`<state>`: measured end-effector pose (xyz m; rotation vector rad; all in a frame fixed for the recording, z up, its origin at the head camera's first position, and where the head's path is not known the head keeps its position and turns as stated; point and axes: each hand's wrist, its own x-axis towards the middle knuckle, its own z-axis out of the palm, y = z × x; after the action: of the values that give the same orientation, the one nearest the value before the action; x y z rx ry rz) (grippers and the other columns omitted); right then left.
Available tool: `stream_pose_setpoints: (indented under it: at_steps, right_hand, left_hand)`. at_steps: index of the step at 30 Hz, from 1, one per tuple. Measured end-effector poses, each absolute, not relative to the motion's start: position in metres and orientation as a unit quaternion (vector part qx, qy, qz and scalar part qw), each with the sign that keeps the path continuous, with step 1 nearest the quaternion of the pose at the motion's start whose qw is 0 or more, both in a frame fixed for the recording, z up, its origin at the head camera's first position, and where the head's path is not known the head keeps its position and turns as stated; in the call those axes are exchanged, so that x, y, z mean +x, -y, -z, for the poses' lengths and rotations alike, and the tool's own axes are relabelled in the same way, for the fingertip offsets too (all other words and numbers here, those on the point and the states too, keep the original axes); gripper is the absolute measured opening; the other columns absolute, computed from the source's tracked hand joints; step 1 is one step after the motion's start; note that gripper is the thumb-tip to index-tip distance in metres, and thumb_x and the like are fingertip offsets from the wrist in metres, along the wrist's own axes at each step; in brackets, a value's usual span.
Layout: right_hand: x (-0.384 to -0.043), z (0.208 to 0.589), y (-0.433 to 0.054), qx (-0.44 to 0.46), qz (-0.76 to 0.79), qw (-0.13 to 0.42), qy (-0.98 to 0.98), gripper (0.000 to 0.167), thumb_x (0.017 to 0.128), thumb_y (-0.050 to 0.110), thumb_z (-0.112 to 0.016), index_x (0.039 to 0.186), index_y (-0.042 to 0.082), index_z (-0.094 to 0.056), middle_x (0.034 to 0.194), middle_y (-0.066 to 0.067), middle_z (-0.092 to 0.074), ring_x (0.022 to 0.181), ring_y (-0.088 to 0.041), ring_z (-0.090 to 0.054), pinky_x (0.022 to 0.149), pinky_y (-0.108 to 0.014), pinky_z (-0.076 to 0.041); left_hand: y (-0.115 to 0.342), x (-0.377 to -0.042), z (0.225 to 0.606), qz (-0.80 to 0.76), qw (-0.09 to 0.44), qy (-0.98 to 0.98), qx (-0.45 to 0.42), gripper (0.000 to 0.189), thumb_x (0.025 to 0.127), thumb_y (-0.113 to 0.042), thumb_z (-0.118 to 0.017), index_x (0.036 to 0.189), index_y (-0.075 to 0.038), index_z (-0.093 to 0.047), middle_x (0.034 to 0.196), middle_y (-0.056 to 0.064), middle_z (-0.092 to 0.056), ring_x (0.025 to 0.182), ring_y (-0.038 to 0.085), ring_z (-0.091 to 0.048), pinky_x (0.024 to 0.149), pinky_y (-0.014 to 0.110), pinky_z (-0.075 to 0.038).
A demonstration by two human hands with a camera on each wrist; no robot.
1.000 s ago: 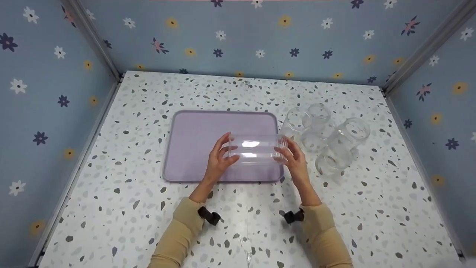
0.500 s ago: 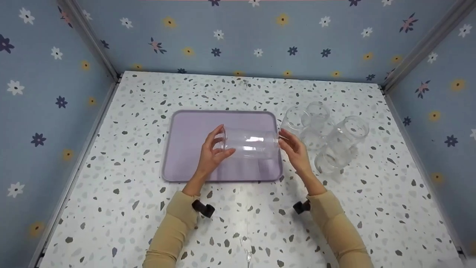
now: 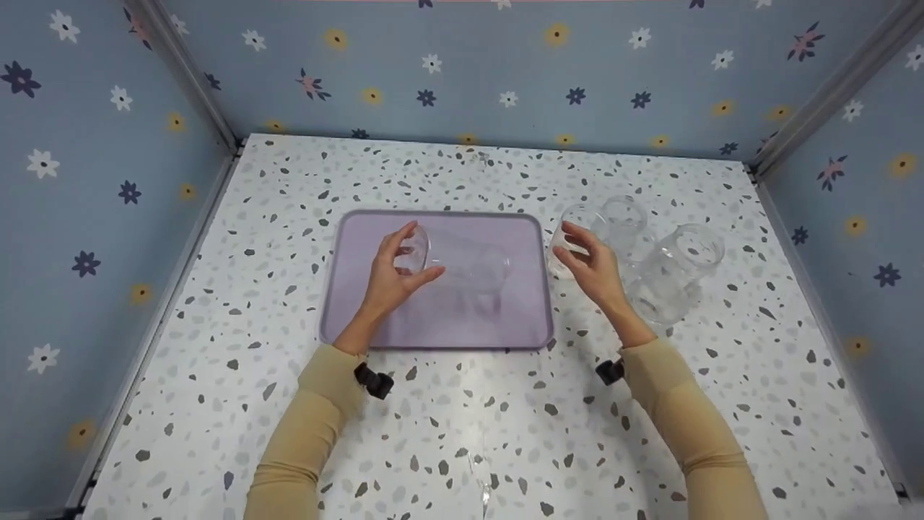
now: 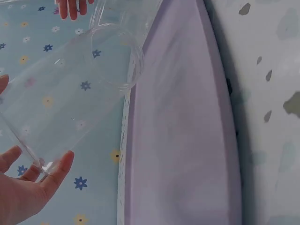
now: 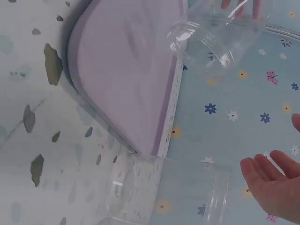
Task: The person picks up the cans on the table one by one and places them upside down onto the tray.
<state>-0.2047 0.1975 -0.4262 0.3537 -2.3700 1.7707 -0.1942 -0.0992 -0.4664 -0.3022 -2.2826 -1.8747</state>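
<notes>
Over the lilac tray (image 3: 433,318), my left hand (image 3: 393,271) grips one end of a clear cylindrical jar (image 3: 469,263) between thumb and fingers. The jar is tilted, its ridged ring end pointing right and lower; in the left wrist view the jar (image 4: 65,98) looks see-through. My right hand (image 3: 595,267) has let its fingers extend loosely beside another clear jar (image 3: 561,266), right of the tray. In the right wrist view a gap shows between the right hand (image 5: 276,187) and that standing jar (image 5: 168,192).
Behind the near jar stands a clear jar (image 3: 624,217), and farther right another clear jar (image 3: 671,278); their outlines overlap. A speckled white table (image 3: 462,419) lies beneath, with flowered walls (image 3: 469,72) around its back and sides.
The right hand has come off the jar and moved right to the standing jars. The left hand has carried its jar left and farther back, from level to tilted.
</notes>
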Motion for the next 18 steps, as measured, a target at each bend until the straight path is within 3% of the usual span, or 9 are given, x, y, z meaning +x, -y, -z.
stream_pose_setpoints:
  at_steps: [3, 7, 14, 18]
  right_hand:
    - [-0.214, 0.424, -0.201, 0.123, -0.583, 0.079, 0.799, 0.041, 0.081, -0.002, -0.06, 0.119, -0.014, -0.047, 0.12, -0.029, -0.047, 0.109, -0.04, -0.045, 0.089, -0.046, -0.038]
    - [-0.229, 0.432, -0.21, 0.125, -0.544, 0.075, 0.827, 0.045, 0.082, 0.008, -0.062, 0.122, -0.008, -0.047, 0.123, -0.024, -0.047, 0.111, -0.034, -0.045, 0.09, -0.043, -0.038]
    - [-0.249, 0.435, -0.219, 0.154, -0.442, 0.114, 0.876, 0.048, 0.082, 0.014, -0.063, 0.123, -0.005, -0.048, 0.121, -0.02, -0.048, 0.109, -0.032, -0.046, 0.086, -0.043, -0.041]
    - [-0.257, 0.433, -0.221, 0.157, -0.407, 0.129, 0.891, 0.049, 0.081, 0.015, -0.065, 0.122, -0.005, -0.049, 0.119, -0.021, -0.048, 0.108, -0.032, -0.045, 0.085, -0.043, -0.041]
  left_hand:
    - [0.105, -0.204, 0.47, 0.603, 0.089, 0.788, -0.087, 0.077, 0.066, -0.019, -0.078, 0.132, -0.007, -0.04, 0.125, 0.014, -0.041, 0.104, 0.032, -0.043, 0.069, 0.04, -0.045]
    - [0.109, -0.212, 0.468, 0.575, 0.086, 0.81, -0.08, 0.077, 0.066, -0.025, -0.079, 0.132, -0.009, -0.041, 0.124, 0.011, -0.04, 0.103, 0.025, -0.043, 0.069, 0.036, -0.045]
    - [0.117, -0.224, 0.46, 0.524, 0.102, 0.84, -0.091, 0.08, 0.067, -0.027, -0.078, 0.133, -0.004, -0.039, 0.122, 0.017, -0.04, 0.102, 0.031, -0.041, 0.083, 0.04, -0.036]
    - [0.121, -0.232, 0.454, 0.502, 0.092, 0.856, -0.087, 0.08, 0.067, -0.029, -0.077, 0.134, -0.006, -0.038, 0.123, 0.017, -0.038, 0.104, 0.032, -0.04, 0.085, 0.04, -0.035]
